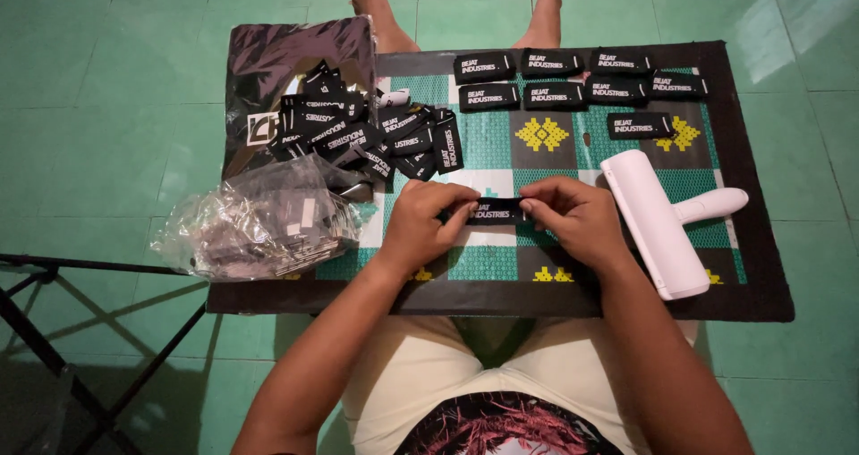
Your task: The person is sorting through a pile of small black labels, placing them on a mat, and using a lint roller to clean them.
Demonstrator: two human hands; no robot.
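A small black rectangular woven label with white lettering (495,211) is pinched at both ends, just above the middle of the green patterned mat with a dark border (761,276): its left end is gripped between thumb and fingertips of the left hand (422,222), its right end is clamped the same way by the right hand (577,221), and the label is held flat and level between them, fingers curled closed around it. Just right of the right hand, a white plastic lint roller with a short handle (658,224) is laid on the mat at a slant, its handle pointed toward the mat's right edge. Toward the mat's far edge, a neat set of identical black labels in rows (573,88) is seen, each one lying flat and apart from its neighbours, with one more set alone slightly nearer. At the mat's far left corner, a loose heap of the same black labels (367,128) is piled, partly spilled onto a dark glossy sheet (277,61) that overlaps the mat's edge. On the mat's near left corner, a crumpled bundle of clear plastic sleeves (255,222) is rested. Beyond the mat's far edge, two bare feet (376,3) are planted on the green tiled floor (107,88). Left of the mat, black metal frame legs (54,303) are crossed over the floor.
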